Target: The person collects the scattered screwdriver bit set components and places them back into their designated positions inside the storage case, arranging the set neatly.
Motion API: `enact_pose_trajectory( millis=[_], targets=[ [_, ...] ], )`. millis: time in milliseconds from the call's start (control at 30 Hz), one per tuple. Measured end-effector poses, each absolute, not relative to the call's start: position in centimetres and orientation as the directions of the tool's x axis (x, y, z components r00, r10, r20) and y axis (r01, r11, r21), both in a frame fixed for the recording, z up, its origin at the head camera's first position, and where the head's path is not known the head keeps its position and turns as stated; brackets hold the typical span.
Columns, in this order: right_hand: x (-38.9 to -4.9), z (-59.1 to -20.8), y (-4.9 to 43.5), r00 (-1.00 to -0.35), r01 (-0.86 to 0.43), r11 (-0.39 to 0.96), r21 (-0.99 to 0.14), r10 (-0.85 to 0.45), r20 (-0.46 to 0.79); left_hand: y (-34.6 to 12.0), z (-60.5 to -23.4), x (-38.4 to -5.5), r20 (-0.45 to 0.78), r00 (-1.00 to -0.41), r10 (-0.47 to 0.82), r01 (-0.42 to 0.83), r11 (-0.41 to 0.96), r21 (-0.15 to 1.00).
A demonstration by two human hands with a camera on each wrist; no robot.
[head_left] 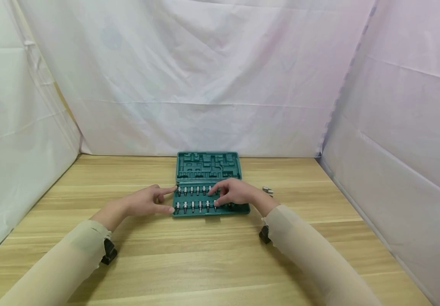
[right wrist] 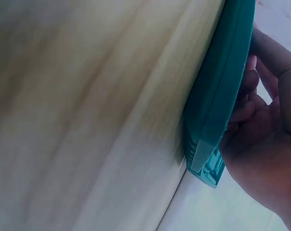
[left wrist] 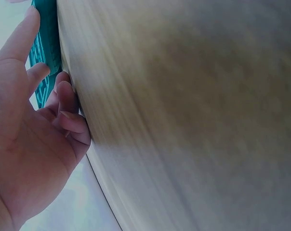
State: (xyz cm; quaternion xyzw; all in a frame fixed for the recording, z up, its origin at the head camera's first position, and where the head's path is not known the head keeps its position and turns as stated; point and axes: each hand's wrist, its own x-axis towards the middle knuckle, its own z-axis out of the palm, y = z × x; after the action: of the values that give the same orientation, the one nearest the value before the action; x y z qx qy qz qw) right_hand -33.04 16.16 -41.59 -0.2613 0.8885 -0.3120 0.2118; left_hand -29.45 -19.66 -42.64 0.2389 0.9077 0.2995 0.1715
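A green socket case [head_left: 207, 216] lies unfolded on the table, with two rows of silver bit sockets in its front half. At its left edge is my left hand [head_left: 143, 202]; index finger and thumb are stretched out and touch the case's side, while the other fingers are bent. Over the right part of the rows is my right hand [head_left: 237, 192], its thumb at a front-row bit socket [head_left: 215, 204] and its index fingertip near the back row. A gap shows between thumb and index finger. In the right wrist view the case wall hides those fingertips.
Loose bit sockets [head_left: 267, 190] lie on the wooden table [head_left: 189, 263] right of the case. The case's moulded lid [head_left: 207, 165] stands behind the rows. White cloth [head_left: 204, 85] hangs at the back and both sides.
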Motion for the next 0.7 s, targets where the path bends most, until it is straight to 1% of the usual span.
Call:
enact_pose_trajectory(
  millis=[267, 700],
  targets=[
    [-33.18, -41.35, 15.89, -0.774, -0.320, 0.693, -0.647, -0.584, -0.243, -19.77, -42.92, -29.72, -0.176, -0.827, 0.535, 0.334, 0.718, 0.611],
    [-33.57, -40.88, 15.25, -0.776, -0.332, 0.725, -0.603, -0.573, -0.263, -19.67, -42.51, -29.47, -0.168, -0.820, 0.548, 0.340, 0.701, 0.627]
  ],
)
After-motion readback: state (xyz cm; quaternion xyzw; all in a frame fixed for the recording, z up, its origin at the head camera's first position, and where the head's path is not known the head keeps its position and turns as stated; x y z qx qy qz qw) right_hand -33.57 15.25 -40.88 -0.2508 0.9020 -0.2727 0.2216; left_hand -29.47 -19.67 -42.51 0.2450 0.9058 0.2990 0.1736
